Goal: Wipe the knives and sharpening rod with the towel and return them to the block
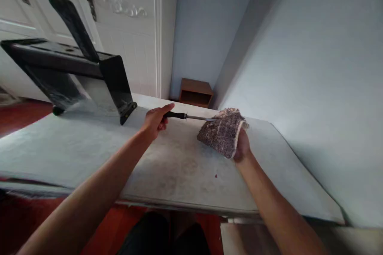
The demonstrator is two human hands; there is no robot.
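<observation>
My left hand (156,121) is closed around the black handle of a sharpening steel (196,117), its thin metal rod pointing right above the table (167,163). A fuzzy grey-brown cloth (223,133) with a pale edge meets the far part of the rod, whose tip I cannot make out. My right hand (242,145) grips the cloth from its right side. Most of the right fingers are hidden behind it.
A black stand-like frame (113,83) with a raised bar stands on the table's left. Behind are a white cabinet (128,48) and a small brown open-fronted box (196,87). A pale wall (314,67) borders the right side. A small dark speck (216,175) lies near me.
</observation>
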